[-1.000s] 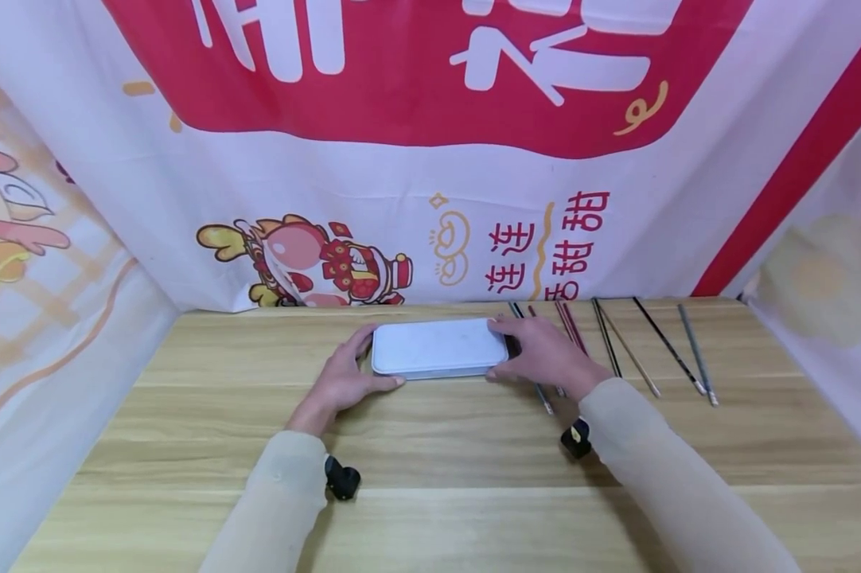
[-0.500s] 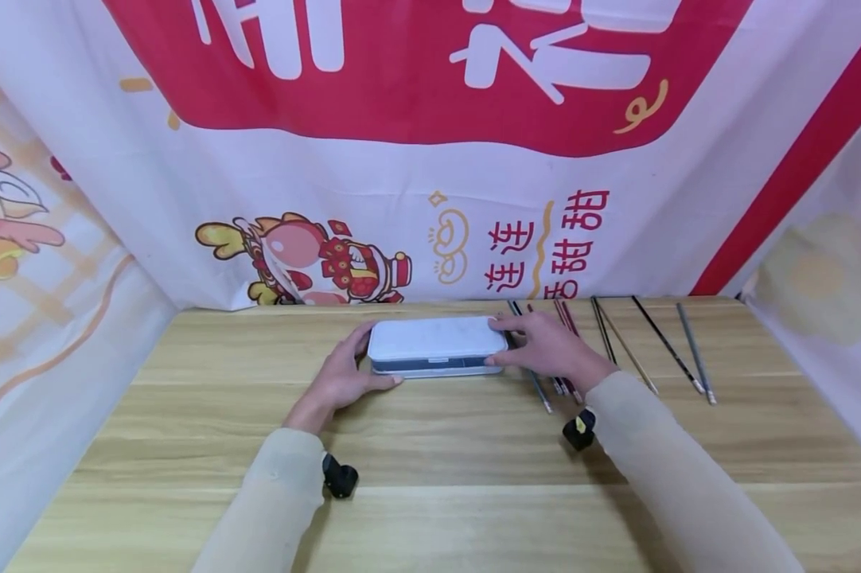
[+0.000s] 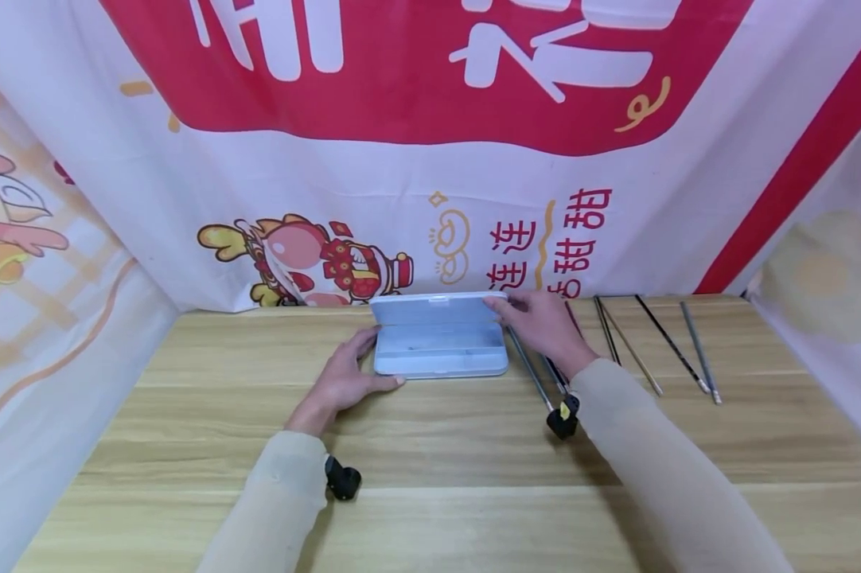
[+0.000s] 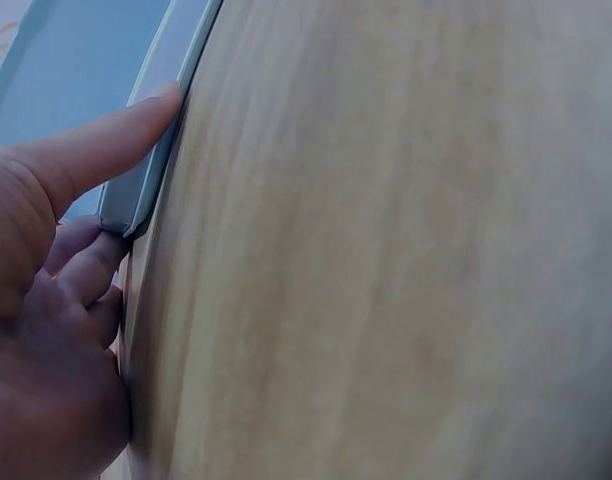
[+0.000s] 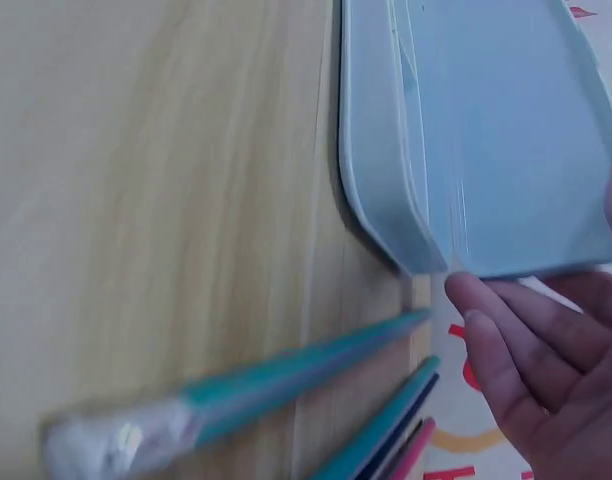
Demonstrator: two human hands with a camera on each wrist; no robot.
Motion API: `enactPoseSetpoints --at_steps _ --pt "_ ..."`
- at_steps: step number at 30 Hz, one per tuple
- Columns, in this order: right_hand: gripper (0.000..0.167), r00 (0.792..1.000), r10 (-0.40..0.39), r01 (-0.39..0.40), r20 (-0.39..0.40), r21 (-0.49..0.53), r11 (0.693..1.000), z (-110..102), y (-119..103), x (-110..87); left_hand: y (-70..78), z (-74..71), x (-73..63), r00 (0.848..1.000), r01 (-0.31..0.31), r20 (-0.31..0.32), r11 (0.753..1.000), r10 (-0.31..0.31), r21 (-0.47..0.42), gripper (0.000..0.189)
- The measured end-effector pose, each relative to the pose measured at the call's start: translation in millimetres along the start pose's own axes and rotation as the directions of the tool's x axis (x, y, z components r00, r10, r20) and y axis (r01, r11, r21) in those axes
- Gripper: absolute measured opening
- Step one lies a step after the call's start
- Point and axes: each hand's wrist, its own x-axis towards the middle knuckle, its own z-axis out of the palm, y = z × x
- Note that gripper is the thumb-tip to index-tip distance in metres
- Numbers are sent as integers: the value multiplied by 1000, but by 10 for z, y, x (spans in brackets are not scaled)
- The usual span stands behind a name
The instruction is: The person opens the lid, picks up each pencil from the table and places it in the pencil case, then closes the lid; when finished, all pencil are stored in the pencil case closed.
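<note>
A pale blue pencil case stands on the table near the back curtain, its lid swung up. Inside, a long divided tray shows, with nothing large lying in it. My left hand grips the case's left end, thumb along the front wall and fingers round the corner, as the left wrist view also shows on the case wall. With my right hand I hold the raised lid at its right edge, thumb on the inner side. Beneath that hand lie several pencils, partly hidden by it.
Farther right on the wooden table, more pencils lie spread out, among them a black one, a grey one and a plain wood one. A printed curtain rises right behind the table's back edge.
The case was closed a second ago, then its lid stood slightly ajar. Now the lid is up and tilted back, lifted by my right hand. My left hand has stayed in place.
</note>
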Motion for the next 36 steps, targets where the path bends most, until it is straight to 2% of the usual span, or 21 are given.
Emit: enactPoseSetpoints --at_steps 2,8,13,16,19,24,29,36 --pt "67 999 23 -23 -31 8 1000 19 -33 30 3 2 1 1000 -3 0 1000 3 -7 94" --pt "42 988 111 -103 -106 75 992 107 -66 154 13 3 6 1000 -9 -7 1000 9 -8 94" --pt "32 968 184 -180 -169 35 983 193 -76 262 12 24 9 1000 -28 -3 1000 28 15 95" --pt "29 961 192 -200 -200 -20 980 239 -82 307 18 32 4 1000 -19 -2 1000 19 21 94" --pt "28 961 166 -181 -220 -50 982 264 -92 327 28 29 -4 1000 -5 -13 1000 5 23 93" --pt "30 961 170 -179 -219 -22 984 286 -95 330 23 18 0 1000 -4 -25 1000 5 27 93" --pt "38 959 199 -196 -200 39 980 204 -84 221 -7 26 7 1000 -5 -20 999 5 33 95" --pt "39 968 153 -135 -199 98 986 -259 -93 -205 -3 22 10 1000 -8 -14 999 8 42 95"
